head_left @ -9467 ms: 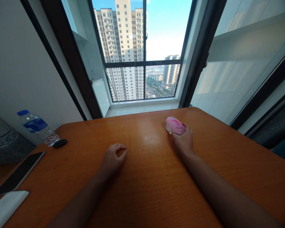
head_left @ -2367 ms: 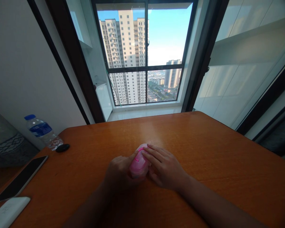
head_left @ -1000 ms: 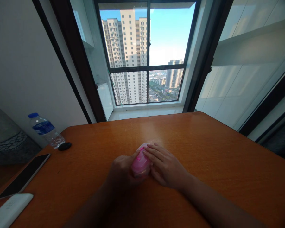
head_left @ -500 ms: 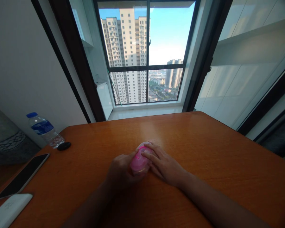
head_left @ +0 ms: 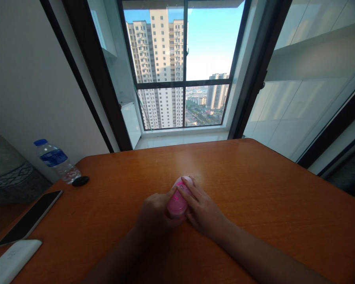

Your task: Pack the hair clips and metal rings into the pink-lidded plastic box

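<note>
Recording both forearms reaching in from the near edge of the orange wooden table (head_left: pixel 254 177) and angling toward each other. The pink plastic box (head_left: pixel 178 202) sits near the table's middle, gripped between the two hands. The left hand (head_left: pixel 155 213) is curled, its thumb (head_left: pixel 169 193) pressed against the box's left side. The right hand (head_left: pixel 202 211) lies palm down, its fingers (head_left: pixel 187 190) slightly spread and pressed over the box's right side. Shadow hides the left fingers, so their exact state cannot be told. Whether the box touches the table cannot be confirmed. At far left stand a water bottle (head_left: pixel 55 161) and a black oval object (head_left: pixel 80 181); nearer lie a phone (head_left: pixel 29 217) and a white block (head_left: pixel 13 260), cut off by the frame.
</note>
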`<state>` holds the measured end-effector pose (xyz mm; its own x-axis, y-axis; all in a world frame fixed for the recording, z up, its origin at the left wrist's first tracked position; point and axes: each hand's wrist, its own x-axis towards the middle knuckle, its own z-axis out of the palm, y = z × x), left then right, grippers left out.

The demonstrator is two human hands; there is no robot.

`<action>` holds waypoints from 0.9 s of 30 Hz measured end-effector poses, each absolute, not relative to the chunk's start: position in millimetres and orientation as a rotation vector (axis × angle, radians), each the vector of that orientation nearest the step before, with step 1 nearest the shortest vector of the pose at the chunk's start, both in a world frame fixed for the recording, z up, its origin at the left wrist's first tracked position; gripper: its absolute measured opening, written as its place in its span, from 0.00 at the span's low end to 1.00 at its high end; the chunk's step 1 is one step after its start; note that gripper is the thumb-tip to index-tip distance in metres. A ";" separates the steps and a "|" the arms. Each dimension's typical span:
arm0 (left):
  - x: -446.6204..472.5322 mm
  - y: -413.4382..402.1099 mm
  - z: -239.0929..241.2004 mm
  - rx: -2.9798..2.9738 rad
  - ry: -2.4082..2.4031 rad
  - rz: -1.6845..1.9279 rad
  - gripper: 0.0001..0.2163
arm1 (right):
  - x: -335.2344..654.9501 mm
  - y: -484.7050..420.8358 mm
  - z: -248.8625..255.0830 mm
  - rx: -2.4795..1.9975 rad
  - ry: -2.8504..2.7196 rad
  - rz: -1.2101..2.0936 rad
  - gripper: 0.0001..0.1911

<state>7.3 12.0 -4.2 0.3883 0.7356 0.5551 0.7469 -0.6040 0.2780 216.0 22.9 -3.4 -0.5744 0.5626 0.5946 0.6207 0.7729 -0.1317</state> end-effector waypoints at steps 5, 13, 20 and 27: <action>8.0 11.4 -4.2 -2.626 -1.419 -1.021 0.35 | 217.9 25.6 -8.3 -0.881 -2.330 -0.170 0.31; -1.1 15.2 1.7 -2.784 -1.469 -1.225 0.33 | 225.5 21.1 19.4 -0.862 -2.471 -0.247 0.31; -8.5 22.5 -9.4 -2.850 -1.614 -1.548 0.37 | 238.5 27.6 35.0 -0.662 -2.447 -0.322 0.24; -9.5 24.8 -13.3 -2.968 -1.607 -1.674 0.40 | 237.2 22.8 32.0 -0.776 -2.146 -0.421 0.14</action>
<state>-9.5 24.8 -13.3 0.3133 0.8688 0.3835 0.3482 -0.4808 0.8047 237.2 22.8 32.0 -0.4936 0.3872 0.7787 0.6527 0.7567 0.0375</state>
